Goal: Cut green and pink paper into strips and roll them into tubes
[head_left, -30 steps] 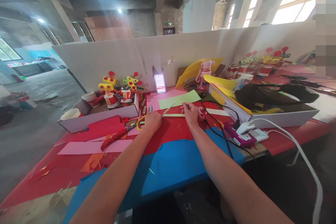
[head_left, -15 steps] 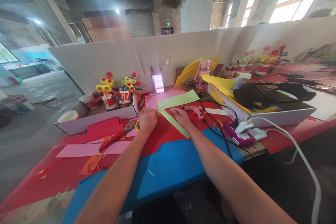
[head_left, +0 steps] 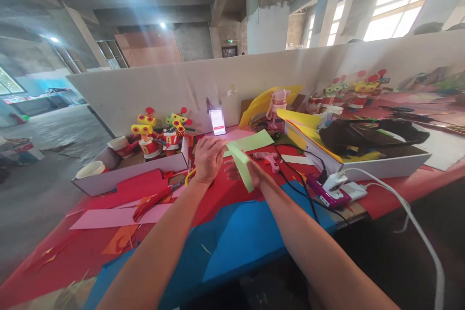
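Note:
A narrow strip of light green paper (head_left: 242, 167) is raised over the red-covered table. My left hand (head_left: 209, 159) pinches its upper end between thumb and fingers. Behind the strip, my right hand (head_left: 257, 174) has its fingers stretched out to the left; the paper crosses in front of its palm and hides part of it. A wider green paper sheet (head_left: 256, 140) lies flat just beyond both hands. To the right of my right hand rests a pink glue gun (head_left: 269, 159). A yellow loop handle (head_left: 189, 177) shows beside my left wrist.
On the left, a shallow box (head_left: 131, 177) holds paper-cup robot figures (head_left: 148, 141). A lit phone (head_left: 218, 122) leans on the white partition. Pink paper (head_left: 105, 218) and a red-handled tool (head_left: 154, 202) lie left. At right are a purple power strip (head_left: 329, 193), cables and a white box (head_left: 388, 167).
The green strip has come up off the table, its near end now standing in front of my right palm. My right hand has moved down and left, behind it.

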`<state>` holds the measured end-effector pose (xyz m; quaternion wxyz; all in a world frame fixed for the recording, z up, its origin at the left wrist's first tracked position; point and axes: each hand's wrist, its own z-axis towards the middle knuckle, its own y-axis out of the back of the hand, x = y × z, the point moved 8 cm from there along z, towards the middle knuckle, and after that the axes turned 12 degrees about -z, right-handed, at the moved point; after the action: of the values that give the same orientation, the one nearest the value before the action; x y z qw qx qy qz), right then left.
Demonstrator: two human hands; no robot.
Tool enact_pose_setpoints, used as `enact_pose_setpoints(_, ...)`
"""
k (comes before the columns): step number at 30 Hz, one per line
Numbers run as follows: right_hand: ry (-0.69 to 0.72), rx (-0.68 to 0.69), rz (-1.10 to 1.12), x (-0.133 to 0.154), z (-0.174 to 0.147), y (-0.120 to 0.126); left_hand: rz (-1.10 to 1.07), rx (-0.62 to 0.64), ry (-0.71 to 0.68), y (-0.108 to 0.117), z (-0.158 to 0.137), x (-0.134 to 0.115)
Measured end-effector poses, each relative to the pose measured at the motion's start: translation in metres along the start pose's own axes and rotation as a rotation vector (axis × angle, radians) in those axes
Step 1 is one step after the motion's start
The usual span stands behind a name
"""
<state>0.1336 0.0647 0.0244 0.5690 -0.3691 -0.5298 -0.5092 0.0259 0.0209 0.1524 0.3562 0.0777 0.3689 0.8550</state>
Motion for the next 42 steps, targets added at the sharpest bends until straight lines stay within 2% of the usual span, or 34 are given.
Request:
enact_pose_setpoints(4, -0.111, 0.19, 0.352, -0.001, -0.002, -0.009, -0.004, 0.308, -0.249, -0.025, -0.019, -0.034)
enact_pose_setpoints(6, -0.175, 0.222, 0.441, -0.008, 0.0, -0.01, -0.055, 0.354, -0.284, -0.029, -0.036, -0.036)
enact_pose_setpoints(9, -0.286, 0.185, 0.479, -0.025, 0.006, -0.007, -0.075, 0.234, -0.061, -0.02, -0.053, 0.004)
enact_pose_setpoints(10, -0.307, 0.164, 0.476, -0.029, 0.007, -0.005, -0.058, 0.26, 0.006, -0.021, -0.06, 0.021)
enact_pose_setpoints(13, -0.336, 0.134, 0.453, -0.033, 0.007, -0.001, 0.01, 0.507, 0.098, -0.035, -0.084, 0.066)
enact_pose_setpoints(16, -0.351, 0.142, 0.434, -0.03, 0.004, 0.002, 0.072, 0.58, 0.154, -0.033, -0.096, 0.095)
enact_pose_setpoints(18, -0.362, 0.108, 0.423, -0.03, 0.003, 0.007, 0.163, 0.58, 0.192, -0.029, -0.097, 0.1)
enact_pose_setpoints(20, -0.381, 0.067, 0.419, -0.031, 0.004, 0.012, 0.245, 0.555, 0.195, -0.027, -0.094, 0.091)
enact_pose_setpoints(23, -0.39, 0.074, 0.409, -0.034, 0.006, 0.013, 0.188, 0.533, 0.099, -0.034, -0.084, 0.052)
enact_pose_setpoints(26, -0.344, 0.067, 0.378, -0.034, 0.009, 0.015, -0.036, 0.544, -0.071, -0.05, -0.077, 0.003)
enact_pose_setpoints(28, -0.297, 0.042, 0.384, -0.031, 0.011, 0.018, -0.064, 0.557, -0.131, -0.06, -0.074, -0.015)
enact_pose_setpoints(30, -0.257, 0.025, 0.421, -0.027, 0.012, 0.022, -0.023, 0.566, -0.167, -0.064, -0.07, -0.021)
enact_pose_setpoints(33, -0.242, 0.002, 0.503, -0.024, 0.012, 0.032, 0.048, 0.509, -0.208, -0.049, -0.062, -0.007)
enact_pose_setpoints(35, -0.243, -0.003, 0.579, -0.021, 0.011, 0.039, 0.126, 0.455, -0.195, -0.028, -0.057, 0.017)
enact_pose_setpoints(37, -0.222, 0.03, 0.677, -0.015, 0.01, 0.043, 0.274, 0.36, -0.044, -0.002, -0.05, 0.053)
enact_pose_setpoints(39, -0.191, 0.102, 0.78, -0.007, 0.008, 0.042, 0.4, 0.353, 0.119, 0.012, -0.049, 0.082)
enact_pose_setpoints(40, -0.181, 0.138, 0.826, -0.004, 0.007, 0.04, 0.418, 0.367, 0.163, 0.013, -0.05, 0.088)
enact_pose_setpoints(42, -0.171, 0.182, 0.904, 0.003, 0.004, 0.038, 0.336, 0.342, 0.183, 0.006, -0.049, 0.084)
